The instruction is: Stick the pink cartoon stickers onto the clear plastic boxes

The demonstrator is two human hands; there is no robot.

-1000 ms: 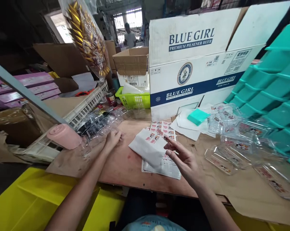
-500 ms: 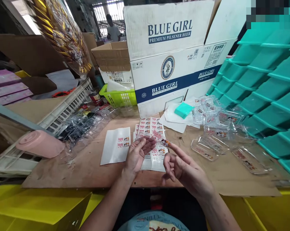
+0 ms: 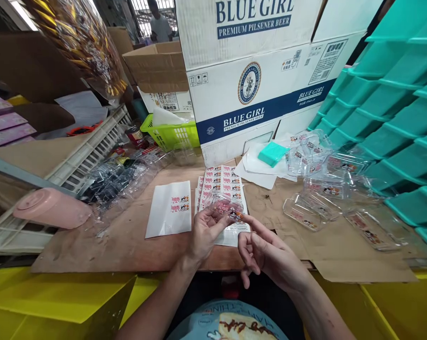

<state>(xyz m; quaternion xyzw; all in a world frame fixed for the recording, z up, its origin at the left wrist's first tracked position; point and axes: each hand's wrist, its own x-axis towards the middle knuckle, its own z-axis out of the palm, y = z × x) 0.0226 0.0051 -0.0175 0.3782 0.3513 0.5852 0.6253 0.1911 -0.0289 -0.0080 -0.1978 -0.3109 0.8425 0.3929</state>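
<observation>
My left hand (image 3: 203, 236) pinches a small clear plastic case (image 3: 218, 200) between thumb and fingers, above the sticker sheets. A pink-lettered sticker with a cat picture (image 3: 235, 215) lies against the case. My right hand (image 3: 270, 252) reaches in from the right, its index fingertip touching the cat end of the sticker; the other fingers are loosely bent and apart. Below the hands lies a stack of printed sticker sheets (image 3: 222, 182), partly covered by my left hand. To the left is a mostly bare white backing sheet (image 3: 163, 215) with a few stickers on it.
Several clear cases with stickers (image 3: 301, 215) lie at the right, beside stacked teal bins (image 3: 407, 163). A white beer carton (image 3: 220, 99) stands behind. At left are a pink cup (image 3: 50, 208), clear plastic pieces (image 3: 124, 182) and a green basket (image 3: 174, 134). A person (image 3: 160, 26) is far back.
The sticker on my right index fingertip has come against the clear case. My left thumb has closed in towards the right fingertip. The view has tilted slightly downward.
</observation>
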